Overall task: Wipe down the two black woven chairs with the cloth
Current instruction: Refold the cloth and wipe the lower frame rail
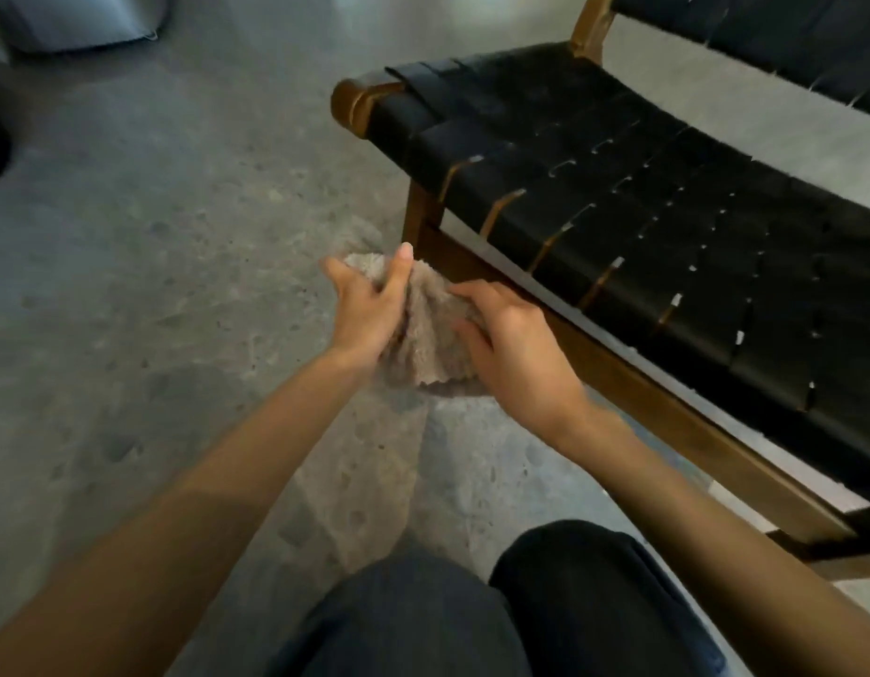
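Note:
A black woven chair [633, 212] with a brown wooden frame fills the right side, its seat straps running across and its backrest at the top right. A beige fluffy cloth [430, 334] is bunched between both hands, in the air just left of the chair's front rail. My left hand [369, 305] grips the cloth's left side, thumb up over its top edge. On the cloth's right side my right hand [508, 344] holds it with curled fingers. Only one chair shows.
Grey speckled concrete floor [154, 285] spreads to the left. A grey cushion-like object [76, 22] lies at the top left. My knees in dark trousers [472, 613] are at the bottom, close to the chair's wooden side rail [667, 408].

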Available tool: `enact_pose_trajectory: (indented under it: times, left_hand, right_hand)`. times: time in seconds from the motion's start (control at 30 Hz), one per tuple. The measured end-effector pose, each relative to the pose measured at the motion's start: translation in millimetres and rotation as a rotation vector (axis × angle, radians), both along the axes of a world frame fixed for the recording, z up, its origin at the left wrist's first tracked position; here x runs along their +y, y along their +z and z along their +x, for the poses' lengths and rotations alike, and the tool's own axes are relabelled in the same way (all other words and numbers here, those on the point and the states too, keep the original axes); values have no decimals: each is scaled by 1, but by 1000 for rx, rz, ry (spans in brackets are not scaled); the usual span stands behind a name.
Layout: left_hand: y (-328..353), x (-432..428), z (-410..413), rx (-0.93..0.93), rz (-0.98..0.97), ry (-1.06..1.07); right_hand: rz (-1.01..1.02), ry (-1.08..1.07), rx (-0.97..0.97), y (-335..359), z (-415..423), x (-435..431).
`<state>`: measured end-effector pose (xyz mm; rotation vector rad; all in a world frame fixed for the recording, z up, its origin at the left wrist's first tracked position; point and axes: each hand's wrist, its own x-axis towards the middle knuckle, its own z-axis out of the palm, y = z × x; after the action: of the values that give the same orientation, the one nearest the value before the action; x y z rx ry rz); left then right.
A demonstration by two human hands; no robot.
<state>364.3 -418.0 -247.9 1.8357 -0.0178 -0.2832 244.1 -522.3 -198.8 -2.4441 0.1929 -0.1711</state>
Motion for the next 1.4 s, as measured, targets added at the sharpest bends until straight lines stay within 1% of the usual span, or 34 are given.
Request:
enact_pose_trajectory:
  times: [0.1,0.17,0.2,0.3,0.37,0.4,0.47,0.53,0.6,0.67,0.73,0.77,0.8,0.87,0.93,1.0,1.13,1.23,1.33,1.4]
  left_hand:
    - [-27,12,19,95,110,-147]
    - [-45,16,30,155,198,-255]
    - [-55,19,35,162,199,-293]
    - [-71,18,50,188,207,-392]
    - [-76,12,57,154,225,-446]
    - [-79,7,60,122,218,-438]
    - [-84,-4,64,102,143,-375]
    - [-87,-17,69,198,-7,-314]
    - [-92,-30,74,282,-152,-258]
    - [-98,-42,78,302,-261,-185]
    - [-103,-48,83,323,-367,-126]
    - [-105,-50,85,301,-388,-100]
    - [-108,-51,86,257,-390,-73]
    - [-113,-51,86,126,-384,-39]
    - [-117,-47,81,-15,-365,-41]
    - [-123,-41,78,-121,-328,-66]
    - [-132,-30,77,-290,-284,-60]
    - [-134,-28,82,-410,-219,-34]
    - [-138,-35,87,-397,-139,-120]
    - [-141,-40,89,-361,-100,-132]
  right_hand:
    - [41,-16,100,-29,13,-6]
    - [44,-89,164,-48,22,-12]
    - [25,-135,173,-60,29,-13]
    - [-68,-285,116,-87,47,-19]
    - [-148,-364,95,-99,58,-25]
    - [-187,-386,84,-104,62,-29]
    - [-287,-423,29,-108,71,-34]
    - [-388,-477,-57,-106,83,-38]
    - [-412,-576,-127,-104,97,-40]
    - [-326,-687,-127,-105,113,-47]
    - [-137,-773,-72,-108,130,-54]
    - [-34,-796,-85,-111,137,-55]
    - [18,-800,-125,-112,143,-55]
    - [-15,-723,-205,-117,150,-51]
    - [-5,-521,-264,-127,154,-45]
    - [-43,-376,-231,-138,157,-41]
    - [-434,-341,-116,-155,172,-44]
    - [-571,-329,-41,-158,185,-53]
    - [-742,-292,8,-159,187,-62]
    - [-808,-274,17,-160,187,-66]
